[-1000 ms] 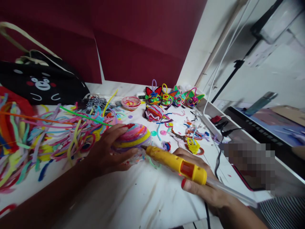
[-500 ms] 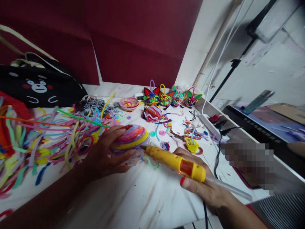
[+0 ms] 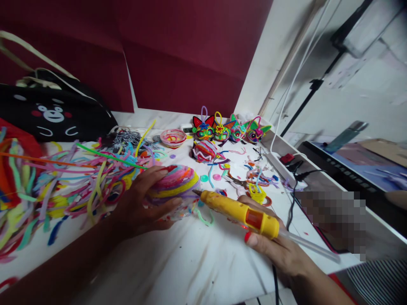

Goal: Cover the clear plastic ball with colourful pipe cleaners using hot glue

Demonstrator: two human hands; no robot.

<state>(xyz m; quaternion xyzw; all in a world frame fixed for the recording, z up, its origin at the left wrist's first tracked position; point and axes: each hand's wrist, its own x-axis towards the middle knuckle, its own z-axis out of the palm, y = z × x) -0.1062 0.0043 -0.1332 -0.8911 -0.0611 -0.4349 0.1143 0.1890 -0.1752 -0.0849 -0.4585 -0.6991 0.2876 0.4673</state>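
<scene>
My left hand (image 3: 146, 201) is wrapped round the left side of a ball (image 3: 178, 184) banded in pink, yellow and purple fuzzy stems. The ball's lower part looks clear and shiny. In my right hand (image 3: 273, 241) is a yellow hot glue gun (image 3: 235, 209), with a clear glue stick (image 3: 311, 245) poking out of its back. The gun's nozzle points left at the ball's right side, close to its purple band; whether it touches I cannot tell. A black cord hangs below my right hand.
A heap of pipe cleaners (image 3: 79, 178) covers the left side, by a black bag (image 3: 54, 112). Several cat-faced ornaments (image 3: 203, 130) stand at the back behind a striped ball (image 3: 205, 151) and a striped bowl (image 3: 173, 137). Scissors (image 3: 237, 182) lie among scraps; a power strip (image 3: 282, 167) is at right.
The glue gun has shifted slightly right, its nozzle drawing back a little along the ball's side. My left hand keeps the same hold on the ball. The view has swayed slightly.
</scene>
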